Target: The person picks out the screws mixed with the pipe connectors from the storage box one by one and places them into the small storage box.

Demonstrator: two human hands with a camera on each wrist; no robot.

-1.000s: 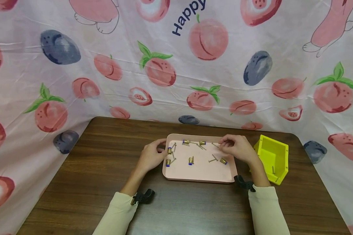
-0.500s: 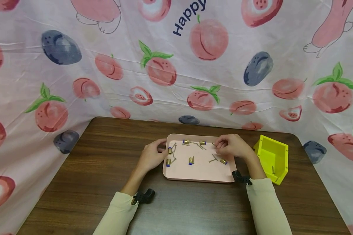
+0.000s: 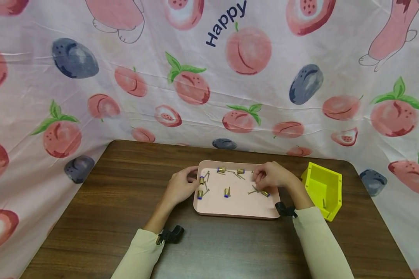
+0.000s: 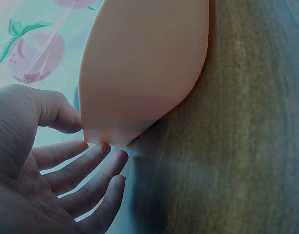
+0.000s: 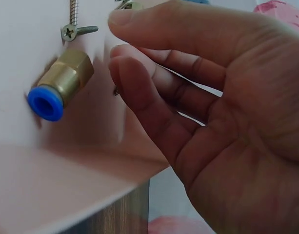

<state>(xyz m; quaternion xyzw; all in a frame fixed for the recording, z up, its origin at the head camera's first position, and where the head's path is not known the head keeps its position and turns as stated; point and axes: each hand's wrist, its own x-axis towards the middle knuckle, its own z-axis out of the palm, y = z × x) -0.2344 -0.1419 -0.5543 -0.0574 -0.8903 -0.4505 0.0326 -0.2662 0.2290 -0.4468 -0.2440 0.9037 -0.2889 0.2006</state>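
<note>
My left hand (image 3: 182, 185) holds the left edge of a pink tray (image 3: 239, 208); the left wrist view has the thumb at the rim and fingertips against the outer wall. Over the tray's right part, my right hand (image 3: 273, 177) reaches down with bent fingers, thumb and forefinger apart. Beside them lie a brass push-fit connector (image 5: 64, 80) with a blue collar and a cross-head screw (image 5: 69, 32) touching another. A small dark metal end (image 5: 116, 91) peeps out next to the right thumb. Another connector (image 3: 227, 192) sits mid-tray, and more connectors and screws lie along its left and far sides.
A yellow bin (image 3: 321, 176) with a screw (image 3: 324, 203) inside stands right of the tray, close to the right forearm. Both rest on a dark wooden table (image 3: 143, 162). A fruit-print cloth (image 3: 195, 116) hangs behind and at both sides.
My right hand has moved left and then nearer over the tray, down to the pair of screws and the connector at its right. The left hand stays at the tray's edge.
</note>
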